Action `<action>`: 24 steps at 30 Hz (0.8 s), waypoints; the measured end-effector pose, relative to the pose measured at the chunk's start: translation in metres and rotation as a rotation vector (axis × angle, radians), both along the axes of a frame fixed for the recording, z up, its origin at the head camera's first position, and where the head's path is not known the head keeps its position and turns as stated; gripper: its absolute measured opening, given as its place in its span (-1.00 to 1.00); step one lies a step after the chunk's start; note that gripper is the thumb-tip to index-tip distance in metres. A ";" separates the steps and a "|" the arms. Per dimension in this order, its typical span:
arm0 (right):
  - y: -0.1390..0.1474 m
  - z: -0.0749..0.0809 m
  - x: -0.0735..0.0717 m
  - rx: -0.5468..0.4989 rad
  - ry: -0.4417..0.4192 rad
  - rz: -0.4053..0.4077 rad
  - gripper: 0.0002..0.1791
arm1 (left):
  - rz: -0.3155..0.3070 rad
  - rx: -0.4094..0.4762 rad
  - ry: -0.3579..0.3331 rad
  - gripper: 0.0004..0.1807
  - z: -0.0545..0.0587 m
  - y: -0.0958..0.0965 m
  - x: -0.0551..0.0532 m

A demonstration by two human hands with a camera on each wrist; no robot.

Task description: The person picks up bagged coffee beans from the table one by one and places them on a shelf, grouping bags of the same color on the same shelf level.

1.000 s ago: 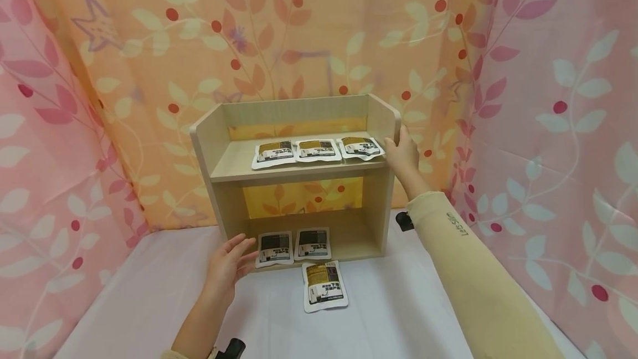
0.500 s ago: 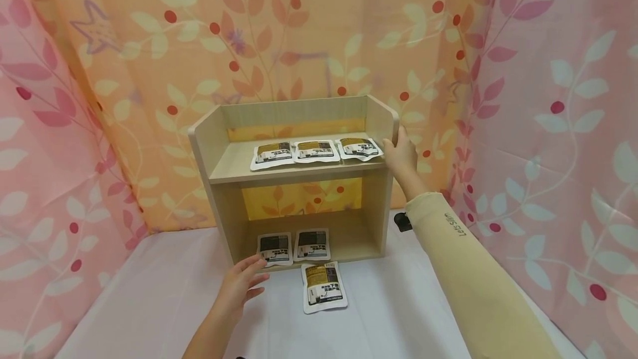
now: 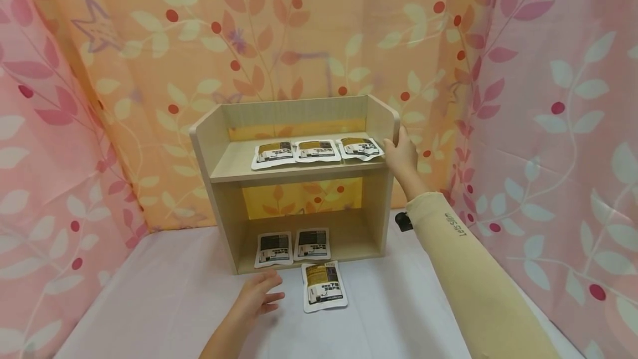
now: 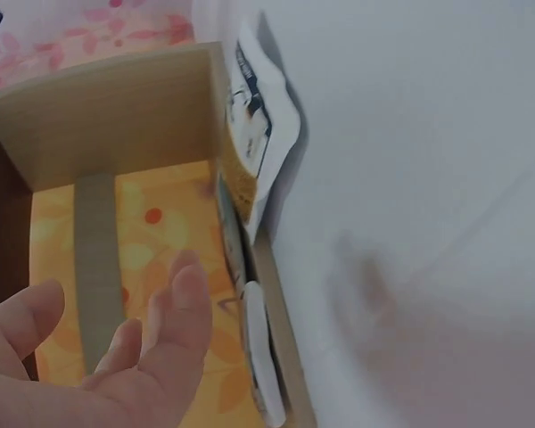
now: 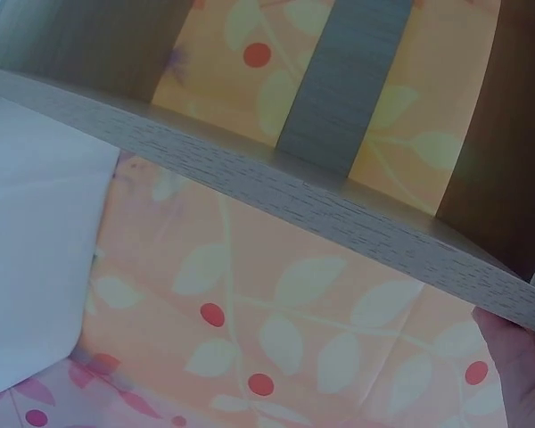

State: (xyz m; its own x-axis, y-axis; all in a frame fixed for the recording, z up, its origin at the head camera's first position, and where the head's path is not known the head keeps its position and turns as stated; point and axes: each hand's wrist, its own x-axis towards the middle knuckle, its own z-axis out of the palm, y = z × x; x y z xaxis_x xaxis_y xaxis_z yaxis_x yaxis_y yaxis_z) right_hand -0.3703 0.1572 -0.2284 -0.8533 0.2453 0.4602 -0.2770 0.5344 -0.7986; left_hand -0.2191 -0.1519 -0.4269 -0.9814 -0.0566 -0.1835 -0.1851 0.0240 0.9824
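A light wooden two-tier shelf (image 3: 226, 237) stands on the white cloth. My right hand (image 3: 402, 155) grips the upper front edge of its right side panel, fingers partly hidden behind the wood. My left hand (image 3: 253, 299) holds nothing, its fingers loosely bent, just in front of the lower tier. Right of that hand, a white-edged foil pouch (image 3: 324, 288) with a gold and dark label lies on the cloth, its top at the shelf's front edge. Two dark-labelled pouches, a left one (image 3: 274, 249) and a right one (image 3: 312, 244), lie side by side on the lower tier.
On the upper tier rest three gold-labelled pouches in a row: left (image 3: 274, 154), middle (image 3: 317, 150) and right (image 3: 360, 148). Orange leaf-patterned curtain (image 3: 299, 43) hangs behind, with pink curtain (image 3: 563, 126) at the sides. White cloth (image 3: 149, 292) covers the table.
My left hand has moved right and toward me, from beside the lower-left pouch to the cloth left of the loose pouch. My right hand keeps its grip on the shelf.
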 end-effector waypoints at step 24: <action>0.006 0.000 -0.003 -0.042 0.026 0.061 -0.59 | -0.002 -0.102 -0.261 -0.41 -0.032 0.036 -0.022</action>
State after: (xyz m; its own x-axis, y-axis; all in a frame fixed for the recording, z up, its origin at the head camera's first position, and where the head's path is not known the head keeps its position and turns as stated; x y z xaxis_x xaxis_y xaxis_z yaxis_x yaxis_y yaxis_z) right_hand -0.3729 0.1633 -0.2285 -0.8550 0.2130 0.4729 -0.3291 0.4819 -0.8121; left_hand -0.2415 -0.1163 -0.4591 -0.9017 -0.0856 -0.4238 -0.4316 0.1209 0.8939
